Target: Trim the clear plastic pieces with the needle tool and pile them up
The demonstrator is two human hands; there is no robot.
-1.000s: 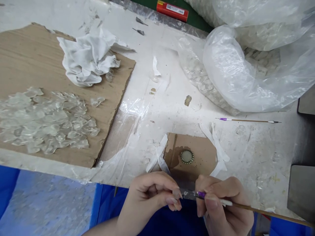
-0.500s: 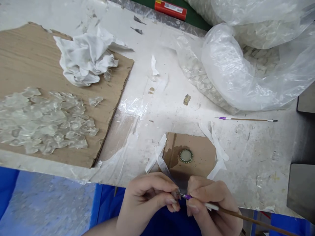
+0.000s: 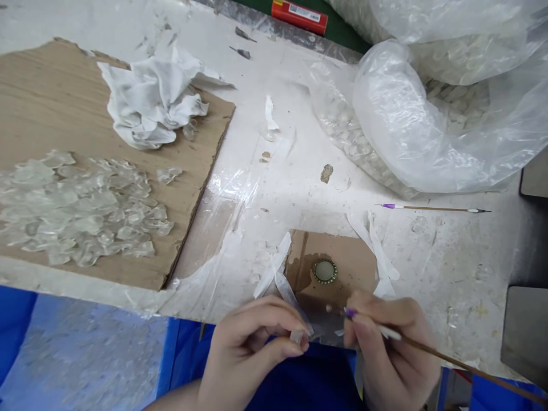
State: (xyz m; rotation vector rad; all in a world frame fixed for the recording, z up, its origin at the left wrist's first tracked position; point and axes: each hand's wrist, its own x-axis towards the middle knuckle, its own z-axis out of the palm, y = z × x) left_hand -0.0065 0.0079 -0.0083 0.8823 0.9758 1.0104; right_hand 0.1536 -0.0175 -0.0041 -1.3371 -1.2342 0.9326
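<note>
My left hand (image 3: pixel 257 348) pinches a small clear, translucent piece (image 3: pixel 297 335) between thumb and fingertips, at the table's near edge. My right hand (image 3: pixel 389 342) is closed around a thin brown stick tool (image 3: pixel 449 357) with a white wrapped section and a purple tip end (image 3: pixel 350 313), held like a pen. The tool's tip is apart from the clear piece. Just beyond my hands, a round bottle cap (image 3: pixel 325 271) with a pale filling lies on a small cardboard piece (image 3: pixel 355 257), which has a dark wet stain and is held by white tape strips.
On the left, a large cardboard sheet (image 3: pixel 205 142) bears a heap of clear pieces (image 3: pixel 85 205) and a crumpled white cloth (image 3: pixel 149 103). Plastic bags (image 3: pixel 398 125) of pieces stand at the back right. A second stick tool (image 3: pixel 436 209) lies right. A red box (image 3: pixel 299 16) is at the back.
My right hand has drawn the tool away to the right and slightly up, off the clear piece. My left hand stays nearly in place, still pinching it.
</note>
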